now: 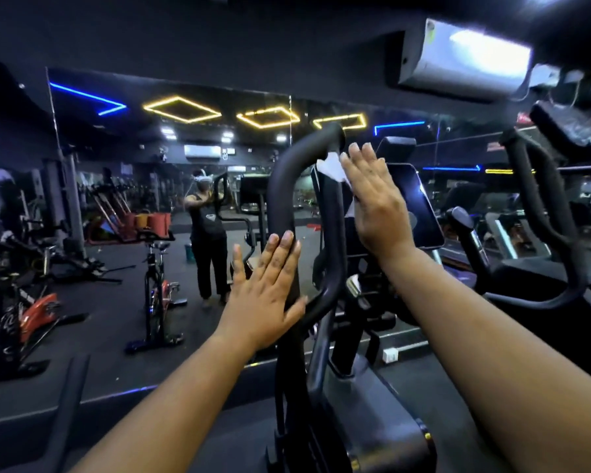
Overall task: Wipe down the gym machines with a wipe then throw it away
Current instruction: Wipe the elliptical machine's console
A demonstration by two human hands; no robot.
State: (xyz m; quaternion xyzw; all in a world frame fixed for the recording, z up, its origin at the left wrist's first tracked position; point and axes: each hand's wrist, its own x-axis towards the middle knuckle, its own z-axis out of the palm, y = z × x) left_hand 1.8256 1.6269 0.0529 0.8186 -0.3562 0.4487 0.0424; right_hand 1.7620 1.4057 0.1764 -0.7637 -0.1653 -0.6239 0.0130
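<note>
Head view: at far left stands an exercise bike (pixel 157 295), seen in the wall mirror (pixel 171 186). The left hand (pixel 265 291), fingers straight, rests flat against the lower part of the machine's black looped handle (pixel 280 196). Higher up, the right hand (pixel 372 203), fingers also straight, presses a white wipe (pixel 331 169) onto the handle's inner bar near its top. Just right of it sits the dark screen (pixel 413 203).
</note>
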